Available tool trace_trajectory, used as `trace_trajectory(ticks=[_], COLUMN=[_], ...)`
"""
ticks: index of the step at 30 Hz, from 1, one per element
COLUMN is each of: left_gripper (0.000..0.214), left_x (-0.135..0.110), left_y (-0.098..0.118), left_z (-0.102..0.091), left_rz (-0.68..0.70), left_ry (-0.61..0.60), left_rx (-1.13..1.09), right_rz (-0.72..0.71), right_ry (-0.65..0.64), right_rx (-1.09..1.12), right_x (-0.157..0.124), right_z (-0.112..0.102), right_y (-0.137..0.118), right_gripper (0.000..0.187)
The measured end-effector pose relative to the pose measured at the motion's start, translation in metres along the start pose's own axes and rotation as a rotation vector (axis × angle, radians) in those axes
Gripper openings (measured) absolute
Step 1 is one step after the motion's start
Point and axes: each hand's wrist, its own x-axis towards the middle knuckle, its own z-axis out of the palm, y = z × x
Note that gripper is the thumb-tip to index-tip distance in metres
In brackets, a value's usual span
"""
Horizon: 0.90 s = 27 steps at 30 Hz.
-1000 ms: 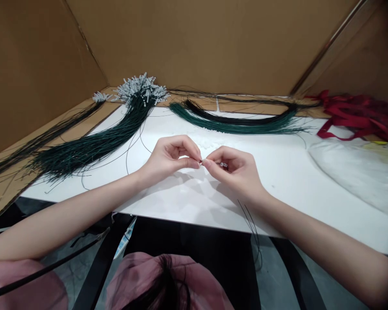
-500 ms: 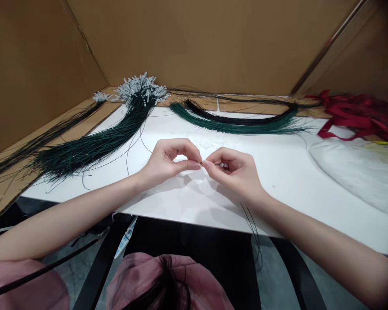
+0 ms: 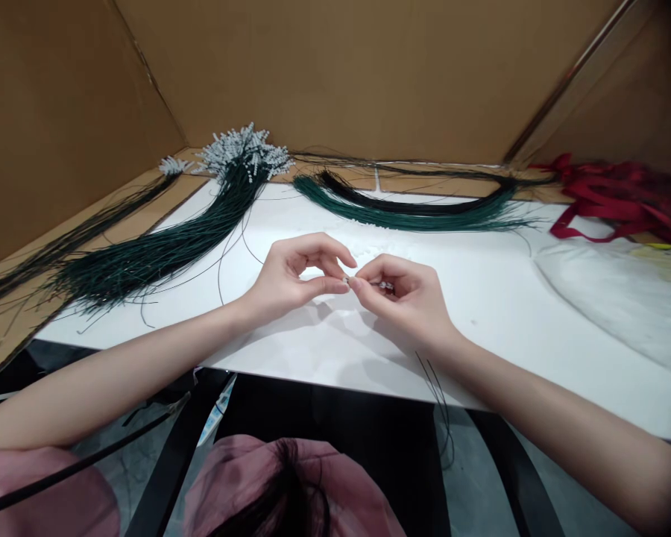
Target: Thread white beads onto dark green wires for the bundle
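Observation:
Over the white tabletop (image 3: 307,350), my two hands meet fingertip to fingertip. My right hand (image 3: 411,294) is closed in a pinch on a thin dark wire strung with small white beads (image 3: 388,286), part of which shows beneath its curled fingers. Long loose wire ends (image 3: 439,395) hang over the table edge below that hand. A tiny white bead (image 3: 345,280) shows at the wire's tip, beside my left thumb. My left hand (image 3: 296,272) has its index finger raised apart from the thumb. Loose white beads (image 3: 369,242) lie scattered just beyond the hands.
A thick bundle of green wires with white beaded tips (image 3: 168,253) lies left, beside a smaller dark bundle (image 3: 83,231). Bare green and black wires (image 3: 419,212) curve at the back. Red ribbon (image 3: 620,198) and a clear plastic bag (image 3: 620,298) sit right. Cardboard walls (image 3: 341,74) surround the table.
My left index finger has lifted away from the thumb, and a white bead now shows at the wire's tip. My right hand has kept its pinch in place.

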Motion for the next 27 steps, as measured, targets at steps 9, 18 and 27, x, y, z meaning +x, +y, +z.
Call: trace_trajectory(ticks=[9,18,27], left_gripper=[0.036,0.032,0.032], left_x=[0.0008,0.0004,0.0004], left_y=[0.0019,0.0008,0.0013], left_z=[-0.0005,0.0003,-0.0010], left_rz=[0.032,0.076,0.090], left_ry=[-0.022,0.014,-0.005], left_rx=[-0.023,-0.006,0.000], right_rz=[-0.017,-0.036,-0.060], right_ry=[0.019,0.024,0.016], right_rx=[0.015,0.008,0.009], right_x=[0.0009,0.0000,0.0007], right_z=[-0.0005,0.0006,-0.0001], right_y=[-0.0006,-0.0020,-0.0019], right_gripper=[0.014,0.013,0.012])
